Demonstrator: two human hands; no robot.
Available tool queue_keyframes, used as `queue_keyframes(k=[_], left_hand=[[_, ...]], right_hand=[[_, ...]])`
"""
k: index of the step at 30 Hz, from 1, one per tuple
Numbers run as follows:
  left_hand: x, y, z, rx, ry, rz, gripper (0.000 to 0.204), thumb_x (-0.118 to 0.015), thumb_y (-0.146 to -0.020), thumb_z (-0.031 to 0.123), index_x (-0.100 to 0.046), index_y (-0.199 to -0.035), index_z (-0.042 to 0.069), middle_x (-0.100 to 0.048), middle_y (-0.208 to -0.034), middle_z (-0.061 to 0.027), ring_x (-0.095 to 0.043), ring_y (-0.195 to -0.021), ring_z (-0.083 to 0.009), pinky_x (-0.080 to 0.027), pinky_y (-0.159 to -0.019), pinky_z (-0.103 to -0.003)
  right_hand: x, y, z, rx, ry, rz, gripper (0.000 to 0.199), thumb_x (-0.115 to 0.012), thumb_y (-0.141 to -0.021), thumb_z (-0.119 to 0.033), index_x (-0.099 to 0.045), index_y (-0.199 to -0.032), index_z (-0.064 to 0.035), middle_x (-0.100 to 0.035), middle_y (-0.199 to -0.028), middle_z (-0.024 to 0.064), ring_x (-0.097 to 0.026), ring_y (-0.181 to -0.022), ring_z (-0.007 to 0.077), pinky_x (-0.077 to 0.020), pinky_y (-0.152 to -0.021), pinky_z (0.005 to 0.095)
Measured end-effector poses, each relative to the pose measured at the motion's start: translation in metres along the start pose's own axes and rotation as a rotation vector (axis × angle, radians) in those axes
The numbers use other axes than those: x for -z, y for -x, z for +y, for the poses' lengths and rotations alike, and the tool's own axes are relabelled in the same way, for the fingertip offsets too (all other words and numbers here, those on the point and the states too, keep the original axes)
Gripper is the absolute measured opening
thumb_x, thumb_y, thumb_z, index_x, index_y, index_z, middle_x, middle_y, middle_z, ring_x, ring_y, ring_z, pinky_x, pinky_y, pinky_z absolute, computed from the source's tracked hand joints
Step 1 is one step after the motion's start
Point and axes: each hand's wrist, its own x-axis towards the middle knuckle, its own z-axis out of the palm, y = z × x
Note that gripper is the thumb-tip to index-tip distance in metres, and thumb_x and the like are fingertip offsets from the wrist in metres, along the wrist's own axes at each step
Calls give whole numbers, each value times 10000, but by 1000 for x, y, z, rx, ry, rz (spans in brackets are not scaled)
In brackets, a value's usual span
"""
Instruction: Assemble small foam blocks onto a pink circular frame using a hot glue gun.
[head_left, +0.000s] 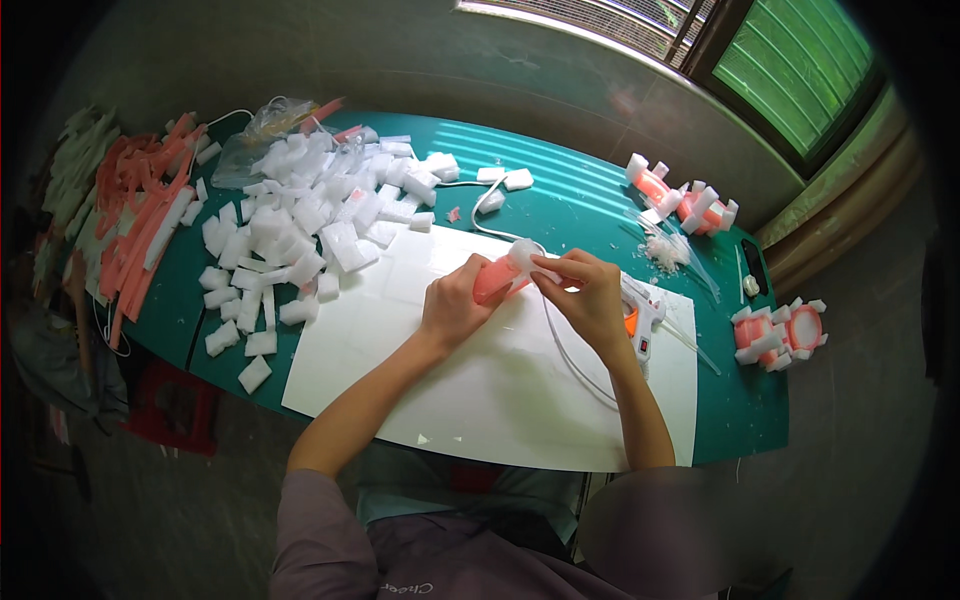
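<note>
Left hand (458,303): curled round pink foam (493,281), apparently steadying it | Right hand (585,288): fingertips pinched on white block (522,252) at its end

The left hand (455,303) partly hides the pink foam piece (496,277).

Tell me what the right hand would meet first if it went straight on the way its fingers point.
The white foam block at the end of the pink foam piece in the left hand. The fingers of the right hand look to be touching it, though one view leaves exact contact unclear.
</note>
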Motion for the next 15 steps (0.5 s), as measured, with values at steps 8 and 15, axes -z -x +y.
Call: queue_keyframes(k=[8, 15], left_hand=[[-2, -1, -3, -9, 30, 33, 292, -644, -725, 278, -504, -830, 44, -599, -658, -131, -600, -585, -292, -469, -519, -357], [2, -2, -1, 47, 106, -61, 285, -652, -712, 222, -496, -852, 29, -599, -721, -149, -604, -662, -294, -476, -586, -351]], right_hand=[[3, -2, 2, -46, 12, -76, 220, -677, -702, -75, -658, -921, -74, -570, -683, 47, -521, -554, 71, -411, -510, 187], [4, -2, 6, -99, -29, -97, 211, -666, -709, -68, -656, -920, -59, -571, -696, 48, -514, -574, 72, -416, -525, 190]])
